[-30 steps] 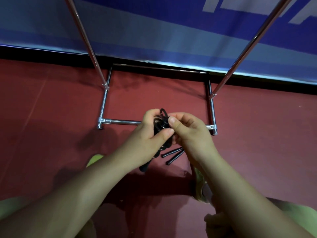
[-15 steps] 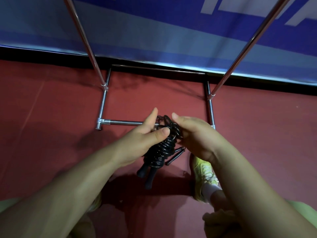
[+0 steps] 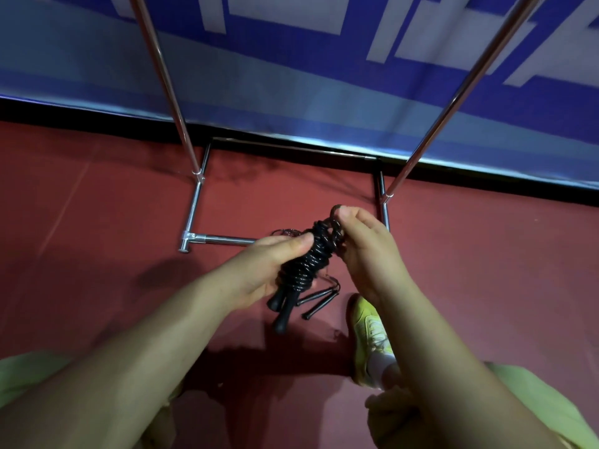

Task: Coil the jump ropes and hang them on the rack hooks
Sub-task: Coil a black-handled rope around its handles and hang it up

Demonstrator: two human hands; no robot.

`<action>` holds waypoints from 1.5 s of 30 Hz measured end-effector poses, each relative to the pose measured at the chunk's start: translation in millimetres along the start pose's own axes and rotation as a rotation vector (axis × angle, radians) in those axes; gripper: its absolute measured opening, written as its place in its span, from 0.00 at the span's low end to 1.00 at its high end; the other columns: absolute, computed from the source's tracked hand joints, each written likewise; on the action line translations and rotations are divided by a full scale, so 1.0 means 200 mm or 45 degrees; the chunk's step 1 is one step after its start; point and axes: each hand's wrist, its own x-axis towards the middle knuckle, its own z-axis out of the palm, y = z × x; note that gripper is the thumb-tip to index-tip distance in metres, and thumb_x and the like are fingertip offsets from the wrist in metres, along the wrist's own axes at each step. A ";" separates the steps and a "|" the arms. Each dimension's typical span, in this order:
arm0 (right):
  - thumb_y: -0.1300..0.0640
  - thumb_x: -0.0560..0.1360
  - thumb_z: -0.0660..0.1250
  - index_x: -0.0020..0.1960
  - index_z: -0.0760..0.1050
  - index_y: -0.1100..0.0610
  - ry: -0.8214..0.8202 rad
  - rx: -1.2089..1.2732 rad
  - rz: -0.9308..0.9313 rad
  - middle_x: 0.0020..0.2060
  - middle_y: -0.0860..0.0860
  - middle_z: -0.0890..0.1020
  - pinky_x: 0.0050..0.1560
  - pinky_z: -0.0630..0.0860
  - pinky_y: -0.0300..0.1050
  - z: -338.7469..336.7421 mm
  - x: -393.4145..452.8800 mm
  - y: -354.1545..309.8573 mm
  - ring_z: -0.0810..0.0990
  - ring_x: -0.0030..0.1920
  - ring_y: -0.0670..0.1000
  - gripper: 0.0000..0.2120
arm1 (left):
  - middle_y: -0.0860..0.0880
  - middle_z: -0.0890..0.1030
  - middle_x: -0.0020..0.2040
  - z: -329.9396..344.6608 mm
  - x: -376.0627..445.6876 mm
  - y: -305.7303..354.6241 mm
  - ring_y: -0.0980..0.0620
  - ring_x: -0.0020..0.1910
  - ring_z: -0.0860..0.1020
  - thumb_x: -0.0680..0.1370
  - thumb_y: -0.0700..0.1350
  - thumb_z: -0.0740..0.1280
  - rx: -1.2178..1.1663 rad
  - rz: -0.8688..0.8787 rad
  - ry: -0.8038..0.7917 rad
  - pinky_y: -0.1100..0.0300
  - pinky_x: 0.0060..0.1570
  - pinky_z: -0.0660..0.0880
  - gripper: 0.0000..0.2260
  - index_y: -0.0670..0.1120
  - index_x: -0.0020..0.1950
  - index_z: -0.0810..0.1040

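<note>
Both hands grip coiled jump rope [image 3: 309, 257] | left hand [image 3: 269, 270] low | right hand [image 3: 366, 244] top

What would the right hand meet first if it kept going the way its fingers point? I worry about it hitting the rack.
Probably nothing soon: the right hand, pinching the jump rope, points between the rack posts toward the banner. Depth is unclear.

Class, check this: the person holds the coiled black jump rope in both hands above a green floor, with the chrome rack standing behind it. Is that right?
Not quite: the floor is red, not green; the green belongs to the person's shoe. The head view shows this. The rest stands: the left hand and right hand hold the coiled black jump rope, with the chrome rack behind it.
</note>
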 end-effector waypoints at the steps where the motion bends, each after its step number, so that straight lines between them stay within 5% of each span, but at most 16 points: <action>1: 0.55 0.76 0.64 0.50 0.72 0.58 -0.089 0.093 -0.011 0.36 0.52 0.81 0.34 0.75 0.42 0.00 -0.03 -0.03 0.78 0.33 0.49 0.06 | 0.42 0.82 0.40 0.01 -0.02 0.04 0.48 0.34 0.80 0.69 0.54 0.67 -0.058 0.046 0.056 0.60 0.34 0.78 0.18 0.40 0.49 0.79; 5: 0.62 0.73 0.67 0.64 0.70 0.57 -0.237 0.122 -0.071 0.51 0.56 0.81 0.43 0.80 0.40 -0.01 -0.12 -0.10 0.83 0.46 0.50 0.20 | 0.43 0.82 0.42 0.03 -0.06 0.12 0.48 0.38 0.80 0.68 0.51 0.68 -0.029 0.103 0.149 0.56 0.42 0.77 0.16 0.41 0.48 0.77; 9: 0.63 0.69 0.67 0.63 0.70 0.56 -0.158 -0.030 -0.250 0.45 0.52 0.82 0.54 0.76 0.43 0.03 -0.15 -0.29 0.82 0.49 0.50 0.22 | 0.44 0.82 0.41 0.13 -0.13 0.29 0.51 0.35 0.80 0.68 0.52 0.67 0.026 0.162 0.128 0.61 0.36 0.77 0.19 0.40 0.51 0.77; 14: 0.68 0.77 0.64 0.59 0.71 0.50 -0.123 -0.140 -0.398 0.46 0.55 0.80 0.47 0.79 0.45 0.07 -0.17 -0.68 0.81 0.45 0.51 0.17 | 0.45 0.81 0.38 0.31 -0.21 0.64 0.54 0.31 0.79 0.75 0.50 0.65 0.058 0.320 0.125 0.63 0.32 0.76 0.13 0.40 0.50 0.77; 19: 0.70 0.78 0.61 0.58 0.72 0.52 -0.079 -0.114 -0.580 0.44 0.53 0.81 0.42 0.80 0.43 0.12 -0.17 -1.13 0.81 0.44 0.50 0.16 | 0.41 0.80 0.46 0.50 -0.28 1.04 0.46 0.42 0.79 0.67 0.59 0.66 0.149 0.456 0.097 0.49 0.54 0.75 0.29 0.37 0.58 0.77; 24: 0.69 0.78 0.61 0.56 0.72 0.51 -0.048 -0.022 -0.691 0.46 0.54 0.83 0.41 0.79 0.44 0.10 -0.16 -1.52 0.82 0.46 0.52 0.15 | 0.46 0.81 0.44 0.65 -0.31 1.36 0.48 0.42 0.79 0.76 0.59 0.61 0.138 0.489 -0.034 0.53 0.46 0.76 0.21 0.44 0.57 0.79; 29: 0.69 0.78 0.61 0.62 0.71 0.54 0.011 0.013 -0.714 0.51 0.58 0.82 0.44 0.80 0.48 0.07 -0.10 -1.81 0.82 0.47 0.55 0.16 | 0.45 0.78 0.50 0.74 -0.31 1.55 0.46 0.49 0.76 0.78 0.55 0.64 0.346 0.494 0.073 0.53 0.45 0.75 0.12 0.48 0.53 0.76; 33: 0.69 0.78 0.62 0.62 0.71 0.54 0.022 0.044 -0.753 0.50 0.57 0.81 0.48 0.80 0.50 0.07 -0.06 -2.02 0.83 0.48 0.56 0.16 | 0.45 0.79 0.49 0.86 -0.27 1.73 0.47 0.47 0.78 0.78 0.55 0.65 0.310 0.643 0.156 0.54 0.41 0.75 0.16 0.45 0.59 0.76; 40: 0.70 0.77 0.61 0.62 0.72 0.54 0.172 0.152 -0.772 0.50 0.58 0.82 0.40 0.81 0.47 -0.01 0.04 -2.27 0.83 0.47 0.56 0.18 | 0.46 0.77 0.59 1.02 -0.21 1.90 0.47 0.59 0.75 0.81 0.54 0.60 0.256 0.773 0.075 0.49 0.58 0.74 0.18 0.49 0.68 0.71; 45: 0.70 0.78 0.59 0.60 0.71 0.54 0.233 0.074 -0.752 0.45 0.56 0.81 0.40 0.81 0.46 -0.02 0.08 -2.38 0.82 0.44 0.55 0.16 | 0.46 0.77 0.56 1.08 -0.17 1.99 0.46 0.58 0.75 0.79 0.56 0.62 0.264 0.760 0.054 0.50 0.54 0.76 0.18 0.48 0.65 0.72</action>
